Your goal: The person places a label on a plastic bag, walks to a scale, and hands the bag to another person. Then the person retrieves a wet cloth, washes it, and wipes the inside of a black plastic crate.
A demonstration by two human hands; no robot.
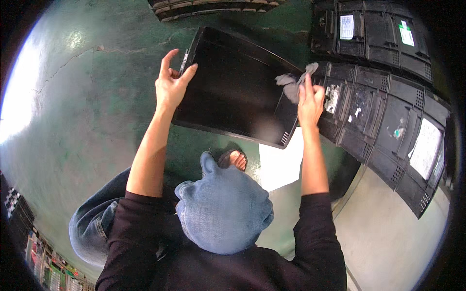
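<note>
A shallow black plastic crate (228, 89) lies tilted in front of me, its inside facing up. My left hand (172, 85) grips the crate's left side wall, thumb over the rim and fingers on the outer face near a pale label (184, 59). At the right end, my right hand (311, 104) holds a crumpled grey cloth (291, 91) against or just over the rim. Part of the cloth sticks up past the fingertips, while another part hangs toward the inside of the crate. The fingers partly hide how the cloth meets the wall.
Stacked black crates (383, 104) with paper labels stand along the right side. Another black crate (213, 7) sits at the far edge. A white sheet (281, 165) lies on the green floor (87, 97) near my sandalled foot (237, 159). Shelving shows at lower left.
</note>
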